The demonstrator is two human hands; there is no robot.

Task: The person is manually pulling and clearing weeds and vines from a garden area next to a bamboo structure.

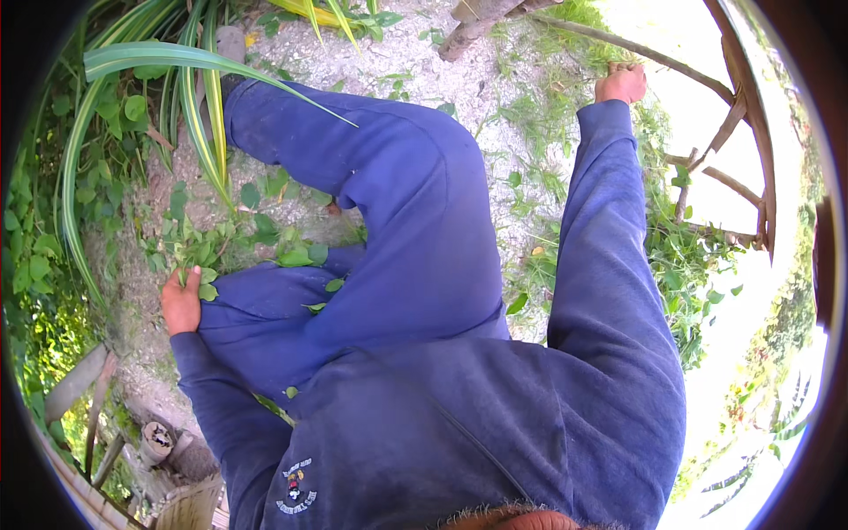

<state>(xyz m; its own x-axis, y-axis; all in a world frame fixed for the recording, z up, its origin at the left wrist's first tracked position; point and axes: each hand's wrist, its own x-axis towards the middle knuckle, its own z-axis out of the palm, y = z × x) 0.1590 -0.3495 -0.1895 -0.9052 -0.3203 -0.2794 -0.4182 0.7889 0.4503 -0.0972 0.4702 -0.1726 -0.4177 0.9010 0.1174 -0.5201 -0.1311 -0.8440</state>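
At the left, my left hand [181, 301] is closed round the stems of a bunch of leafy green weeds [199, 245], beside my bent leg in blue trousers. My right arm reaches far out to the upper right, where my right hand [620, 83] is curled down at the grass [589, 53]; whether its fingers hold any blades is too small and bright to tell. Loose green leaves [293, 257] lie on my trousers and by my leg. Pale, gravelly ground [490, 93] shows beyond my knee.
Long striped leaves [192, 99] arch over my foot at the upper left. A branch fence [752, 86] stands at the right, with pulled or tangled weeds [689, 285] near it. A wood piece [470, 30] lies at the top. Lower left are a cut log [158, 438] and stakes [99, 404].
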